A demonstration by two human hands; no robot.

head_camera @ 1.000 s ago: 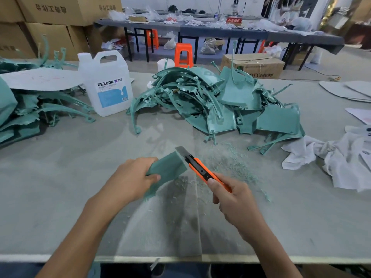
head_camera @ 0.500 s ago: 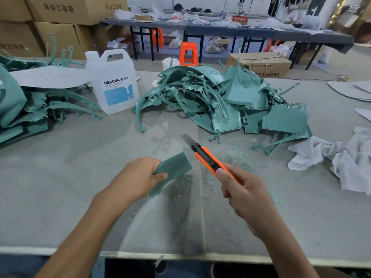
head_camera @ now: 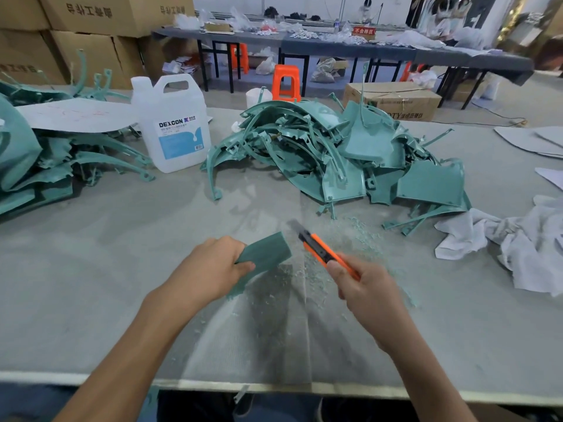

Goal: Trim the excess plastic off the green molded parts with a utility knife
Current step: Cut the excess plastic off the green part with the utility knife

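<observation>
Green molded part point(head_camera: 264, 253) pinched in left hand point(head_camera: 210, 269) grip above desk point(head_camera: 91, 269), just left of utility knife point(head_camera: 323, 251) clenched in right hand point(head_camera: 370, 295). Mid-trim, blade just off the part's edge. Next: set blade back on the edge, stroke away from fingers.

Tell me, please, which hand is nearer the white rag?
Right. The right hand, holding the knife, sits just left of the white rag; the left hand is farther left, beyond the knife.
</observation>
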